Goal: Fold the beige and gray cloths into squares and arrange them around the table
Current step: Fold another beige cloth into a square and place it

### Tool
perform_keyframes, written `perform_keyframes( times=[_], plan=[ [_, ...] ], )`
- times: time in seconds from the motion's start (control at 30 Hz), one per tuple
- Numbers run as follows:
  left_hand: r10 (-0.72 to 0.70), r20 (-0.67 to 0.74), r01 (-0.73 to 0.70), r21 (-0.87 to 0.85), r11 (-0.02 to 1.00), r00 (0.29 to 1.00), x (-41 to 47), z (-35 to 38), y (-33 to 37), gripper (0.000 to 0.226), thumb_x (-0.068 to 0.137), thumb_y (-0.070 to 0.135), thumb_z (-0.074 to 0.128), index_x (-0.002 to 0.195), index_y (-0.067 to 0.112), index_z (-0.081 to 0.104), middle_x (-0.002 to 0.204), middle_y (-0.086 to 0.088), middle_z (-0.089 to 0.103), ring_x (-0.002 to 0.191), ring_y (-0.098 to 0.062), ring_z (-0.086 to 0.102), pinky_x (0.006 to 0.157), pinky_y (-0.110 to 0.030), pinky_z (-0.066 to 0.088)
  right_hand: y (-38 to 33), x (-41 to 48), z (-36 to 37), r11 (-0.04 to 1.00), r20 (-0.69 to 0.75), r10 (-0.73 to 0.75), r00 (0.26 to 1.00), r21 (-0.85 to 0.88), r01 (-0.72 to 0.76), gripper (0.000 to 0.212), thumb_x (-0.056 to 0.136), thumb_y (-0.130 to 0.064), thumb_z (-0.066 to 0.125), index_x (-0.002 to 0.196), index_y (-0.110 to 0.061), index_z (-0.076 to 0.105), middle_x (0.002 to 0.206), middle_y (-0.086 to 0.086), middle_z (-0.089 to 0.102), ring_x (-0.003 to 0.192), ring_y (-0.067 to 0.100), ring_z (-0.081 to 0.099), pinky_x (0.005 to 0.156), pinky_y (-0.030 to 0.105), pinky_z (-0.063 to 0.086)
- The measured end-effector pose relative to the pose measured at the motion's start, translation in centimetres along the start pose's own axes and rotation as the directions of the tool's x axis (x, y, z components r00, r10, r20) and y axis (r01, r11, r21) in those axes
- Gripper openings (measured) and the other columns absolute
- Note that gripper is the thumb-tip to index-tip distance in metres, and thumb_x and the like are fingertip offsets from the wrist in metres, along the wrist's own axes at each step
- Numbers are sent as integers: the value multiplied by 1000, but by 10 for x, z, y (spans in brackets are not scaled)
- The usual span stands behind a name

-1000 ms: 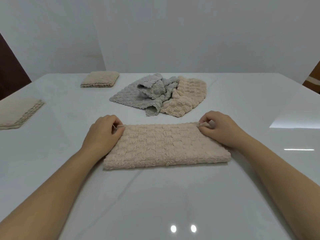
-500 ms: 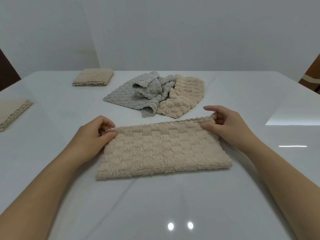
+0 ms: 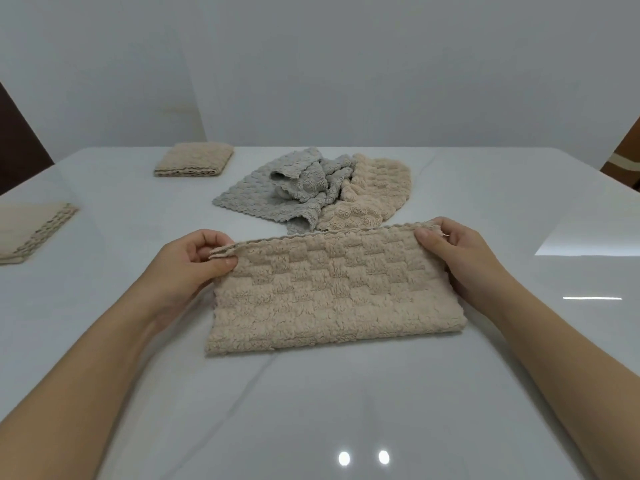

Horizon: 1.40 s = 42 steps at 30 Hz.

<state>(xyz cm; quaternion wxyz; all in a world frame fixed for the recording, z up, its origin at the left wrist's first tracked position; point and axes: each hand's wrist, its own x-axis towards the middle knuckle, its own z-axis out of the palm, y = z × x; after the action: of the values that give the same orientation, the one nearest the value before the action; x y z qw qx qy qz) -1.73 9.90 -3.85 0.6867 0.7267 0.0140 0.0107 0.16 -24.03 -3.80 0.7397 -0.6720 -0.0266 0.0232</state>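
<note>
A beige cloth (image 3: 332,292), folded once into a long rectangle, lies on the white table (image 3: 311,410) in front of me. My left hand (image 3: 188,268) pinches its far left corner and my right hand (image 3: 460,258) pinches its far right corner, lifting the far edge slightly off the table. Behind it lies a loose pile: a crumpled gray cloth (image 3: 287,192) on the left, touching a crumpled beige cloth (image 3: 374,192) on the right.
A folded beige square (image 3: 194,164) sits at the far left of the table. Another folded beige cloth (image 3: 31,230) lies at the left edge, partly cut off. Dark furniture shows past both far table corners.
Both hands went from resting on the far corners of the flat beige cloth to pinching them and raising its far edge. The view has shifted a little to the left.
</note>
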Motion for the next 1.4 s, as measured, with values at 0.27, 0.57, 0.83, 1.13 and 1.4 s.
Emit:
perform_keyframes(
  times=[0.27, 0.57, 0.83, 1.13, 1.4],
  plan=[
    [-83, -26, 82, -48, 995, 996, -4, 0, 2, 10, 77, 3, 65, 86, 8, 67, 67, 2, 67, 57, -7, 60, 55, -13, 51, 2, -1, -1, 1000, -33, 7, 999, -22, -8, 20, 91, -15, 61, 105, -1, 65, 93, 13, 74, 82, 21, 72, 74, 31, 60],
    [-203, -124, 179, -176, 968, 971, -3, 8, 1, 13, 95, 11, 51, 95, 17, 63, 81, -2, 66, 61, -13, 63, 52, -21, 52, -7, -6, -1, 972, 62, 235, 970, -16, -235, 30, 95, -27, 57, 112, -4, 65, 99, 13, 69, 85, 22, 66, 68, 30, 56],
    [308, -149, -83, 775, 626, 940, 6, 23, -22, 30, 96, 14, 50, 125, 19, 47, 89, 3, 57, 82, -15, 54, 73, -29, 39, 23, 15, 10, 407, -49, -313, 948, -909, 88, 26, 92, -39, 58, 78, -17, 61, 80, -4, 58, 74, 15, 53, 67, 32, 41],
    [510, 248, -375, 913, 162, 824, -9, 66, -2, 49, 93, 17, 42, 141, 5, 43, 150, -14, 38, 140, -31, 32, 114, -49, 25, 37, 23, 10, 319, -29, -332, 943, -944, 83, 47, 91, -40, 60, 130, -17, 47, 119, 6, 52, 106, 25, 52, 83, 38, 45],
    [18, 371, -366, 906, 213, 929, -3, 112, -19, 63, 99, 52, 9, 154, 23, -3, 161, 4, -12, 146, -11, -15, 120, -40, -7, 38, 23, 8, 299, -22, -324, 946, -951, 81, 52, 90, -42, 60, 134, -19, 45, 123, 7, 51, 111, 26, 52, 85, 39, 45]
  ],
)
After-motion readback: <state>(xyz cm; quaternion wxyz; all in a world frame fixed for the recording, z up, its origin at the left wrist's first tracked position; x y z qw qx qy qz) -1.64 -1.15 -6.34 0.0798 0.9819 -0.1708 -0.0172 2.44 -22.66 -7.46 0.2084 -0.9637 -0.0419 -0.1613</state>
